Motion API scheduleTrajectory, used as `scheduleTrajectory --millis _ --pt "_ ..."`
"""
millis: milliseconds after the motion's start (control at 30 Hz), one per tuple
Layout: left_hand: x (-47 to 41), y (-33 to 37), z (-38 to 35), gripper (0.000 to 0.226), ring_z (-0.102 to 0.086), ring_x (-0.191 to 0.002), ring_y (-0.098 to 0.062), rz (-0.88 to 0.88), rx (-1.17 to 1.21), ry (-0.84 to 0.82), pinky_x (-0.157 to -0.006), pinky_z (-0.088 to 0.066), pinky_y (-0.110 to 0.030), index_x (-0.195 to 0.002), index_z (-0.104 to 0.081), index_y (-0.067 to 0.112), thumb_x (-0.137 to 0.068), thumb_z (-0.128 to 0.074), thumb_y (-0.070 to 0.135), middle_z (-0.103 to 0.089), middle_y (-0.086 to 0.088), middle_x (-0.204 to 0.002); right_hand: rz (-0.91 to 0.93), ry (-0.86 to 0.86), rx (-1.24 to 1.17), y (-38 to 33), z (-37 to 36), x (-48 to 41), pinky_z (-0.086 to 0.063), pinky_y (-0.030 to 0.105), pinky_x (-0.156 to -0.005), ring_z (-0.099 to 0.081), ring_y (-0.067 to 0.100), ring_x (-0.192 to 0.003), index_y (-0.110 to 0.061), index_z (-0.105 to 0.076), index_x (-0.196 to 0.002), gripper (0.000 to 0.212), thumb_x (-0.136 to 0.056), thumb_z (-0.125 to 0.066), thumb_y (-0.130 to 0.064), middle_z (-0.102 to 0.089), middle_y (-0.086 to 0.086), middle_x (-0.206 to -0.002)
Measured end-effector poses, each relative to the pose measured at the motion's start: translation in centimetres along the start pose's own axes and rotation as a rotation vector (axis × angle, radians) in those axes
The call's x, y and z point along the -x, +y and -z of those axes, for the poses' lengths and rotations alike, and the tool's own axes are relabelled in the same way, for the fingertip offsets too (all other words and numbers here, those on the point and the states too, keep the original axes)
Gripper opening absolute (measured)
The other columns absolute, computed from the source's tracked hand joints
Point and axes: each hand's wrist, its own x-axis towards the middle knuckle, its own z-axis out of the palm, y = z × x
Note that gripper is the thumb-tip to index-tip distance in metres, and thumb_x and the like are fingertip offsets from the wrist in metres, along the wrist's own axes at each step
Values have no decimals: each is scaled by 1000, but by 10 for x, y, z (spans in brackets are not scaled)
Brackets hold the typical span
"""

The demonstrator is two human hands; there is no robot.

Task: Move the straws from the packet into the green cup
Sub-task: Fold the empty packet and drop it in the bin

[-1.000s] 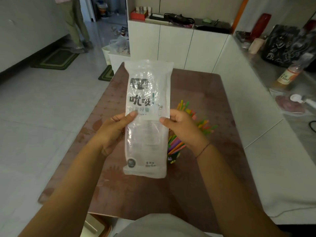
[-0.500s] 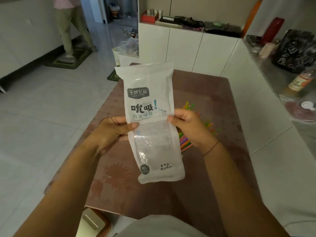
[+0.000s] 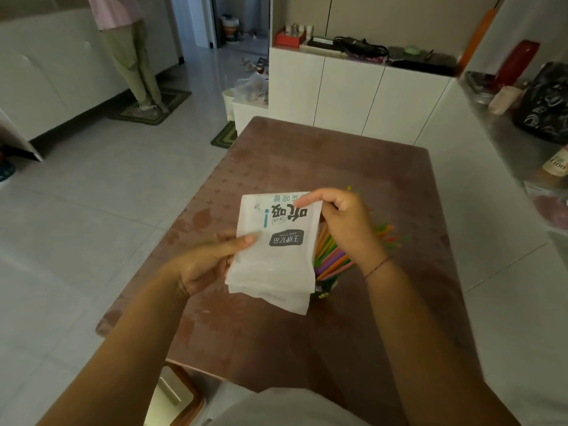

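Both hands hold the packet (image 3: 276,250) above the brown table (image 3: 307,161), near the table's middle. The packet is folded over on itself, so that its printed label reads upside down from the wearer's side, and it looks flat and empty. The left hand (image 3: 206,265) is clamped on the packet's left edge, thumb (image 3: 242,241) on the upper face and the other fingers beneath. The right hand (image 3: 347,222) pinches the far right corner of the fold between thumb and forefinger, its remaining fingers curled in. The straws (image 3: 332,256), in orange, green, purple, pink and yellow, stand fanned out just right of the packet and partly behind the right hand. Their lower ends go down into the green cup (image 3: 325,287), of which only a small dark green part shows under the packet's near right corner; it stands on the table. A thin cord bracelet (image 3: 378,267) circles the right wrist. At the far left a second person (image 3: 129,56) stands on a green mat (image 3: 153,106) on the tiled floor. White cabinets (image 3: 353,90) run along the far side of the table. A counter (image 3: 507,124) at the right carries a dark patterned bag (image 3: 547,103) and a red container (image 3: 516,63).
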Motion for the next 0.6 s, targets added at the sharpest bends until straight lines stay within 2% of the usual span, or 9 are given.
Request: scheduleTrajectory --millis 33,100,167,200,267,333,400,500,600 --pt "2 -1 -2 74 -71 -94 -25 4 9 28 -72 -60 -35 -105 -75 11 -41 -93 44 -71 -14 -111 -11 -13 -29 0 -2 0 -56 47 -82 -67 27 -95 -30 -67 -108 38 -96 -39 -8 -71 0 -104" --pt "2 -2 0 69 -71 -93 -26 -25 30 146 -72 -60 -35 -111 -71 5 -50 -91 32 -71 -16 -112 -90 -34 -87 4 -8 -1 -50 42 -96 -58 20 -116 -45 -47 -128 34 -95 -41 -39 -61 1 -127" --pt "2 -3 2 50 -72 -88 -25 -90 56 256 -69 -60 -33 -112 -68 3 -66 -77 20 -72 -15 -109 -251 -92 -112 3 -15 1 -40 50 -105 -46 23 -130 -49 -36 -132 61 -77 -43 -75 -50 0 -141" --pt "2 -5 3 45 -72 -86 -24 -119 48 296 -67 -60 -32 -111 -68 4 -69 -73 17 -72 -14 -108 -323 -147 -136 3 -18 1 -40 51 -106 -46 21 -130 -44 -37 -134 77 -69 -46 -82 -49 -3 -142" --pt "3 -7 4 41 -72 -85 -22 -177 20 347 -67 -59 -30 -109 -70 6 -69 -72 18 -73 -13 -107 -373 -240 -208 4 -25 6 -47 45 -99 -58 17 -118 -28 -48 -130 74 -69 -63 -68 -60 -2 -130" --pt "5 -9 5 40 -72 -86 -22 -207 26 373 -70 -59 -30 -108 -70 6 -70 -72 20 -72 -13 -108 -365 -240 -224 4 -32 11 -54 43 -90 -66 23 -102 -15 -61 -115 42 -79 -71 -33 -69 6 -113" --pt "9 -12 5 46 -70 -93 -25 -176 52 349 -78 -59 -34 -112 -68 5 -71 -73 25 -71 -15 -110 -356 -144 -206 4 -38 16 -55 44 -85 -67 30 -95 -11 -67 -102 21 -81 -68 -14 -71 15 -106" --pt "17 -20 8 62 -65 -107 -32 -61 -7 291 -95 -51 -46 -116 -67 7 -64 -81 38 -70 -16 -114 -369 -71 -242 7 -45 17 -56 37 -75 -67 24 -83 -13 -68 -95 13 -82 -67 -10 -71 16 -100" --pt "24 -31 14 54 -66 -106 -34 -37 15 378 -95 -51 -49 -114 -68 5 -64 -78 25 -71 -14 -111 -396 -184 -305 10 -52 21 -55 26 -67 -68 14 -81 -13 -66 -103 20 -84 -66 -19 -72 4 -96"
